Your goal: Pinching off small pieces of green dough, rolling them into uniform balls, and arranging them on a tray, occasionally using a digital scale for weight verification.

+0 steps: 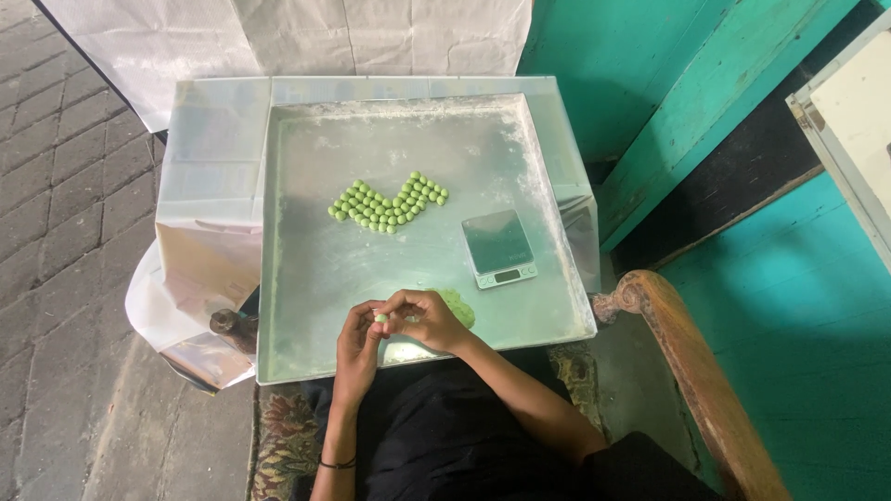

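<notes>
Left hand: the left hand (360, 336) sits at the near edge of the metal tray (306, 306), fingers curled up and pinching a small green dough piece (380, 318) at the tips.
Right hand: the right hand (425, 318) meets it from the other side, fingers bent in and touching the same piece — both hands closed lightly round it, neither spread.
Dough piece: held just above the tray floor, near the front rim, left of the green dough lump (458, 306).
Dough lump: lies on the tray partly behind the right hand, close to the front rim.
Green balls: a cluster of small green balls (388, 205) laid in tight rows in a bent V shape, mid-tray, well apart from the hands.
Scale: a small digital scale (499, 247) stands right of centre, between the balls and the lump, just beyond the right hand.
Open room: bare floured metal stretches along the tray's left side and across its far half — the right rim is near the scale.
Edges: the tray overhangs the person's lap; a wooden chair arm (691, 371) runs beside its near right corner.
</notes>
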